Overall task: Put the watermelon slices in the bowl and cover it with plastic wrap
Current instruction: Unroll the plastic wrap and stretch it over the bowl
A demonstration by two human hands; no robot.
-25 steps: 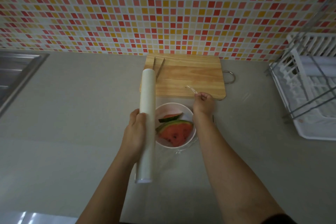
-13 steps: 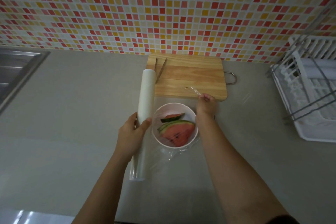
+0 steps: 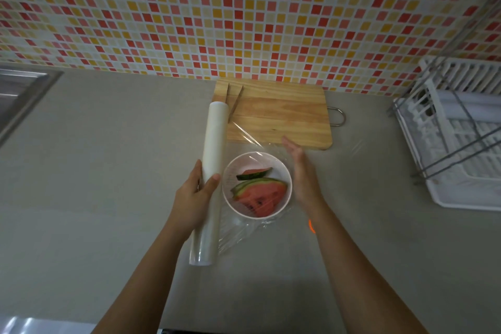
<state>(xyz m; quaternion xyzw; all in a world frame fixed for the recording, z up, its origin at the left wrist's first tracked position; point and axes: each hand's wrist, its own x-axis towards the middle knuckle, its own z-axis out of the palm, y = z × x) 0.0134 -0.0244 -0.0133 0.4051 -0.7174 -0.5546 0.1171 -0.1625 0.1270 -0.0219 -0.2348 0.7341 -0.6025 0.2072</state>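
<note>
Right hand [image 3: 301,171] no longer pinches the film edge as it did 0.5 s ago: fingers are now straight and nothing is held, the palm edge-on just right of the bowl [image 3: 224,190], against the plastic wrap [image 3: 244,236] draped there. Left hand [image 3: 196,199] grips the roll [image 3: 214,138] with thumb and fingers curled round it; the roll runs near-to-far just left of the bowl, its far end by the tongs [image 3: 233,102] on the cutting board [image 3: 279,114]. Watermelon slices [image 3: 261,195] lie in the bowl on the counter [image 3: 108,171], near side of the board, under the stretched wrap, which bunches at the near rim.
</note>
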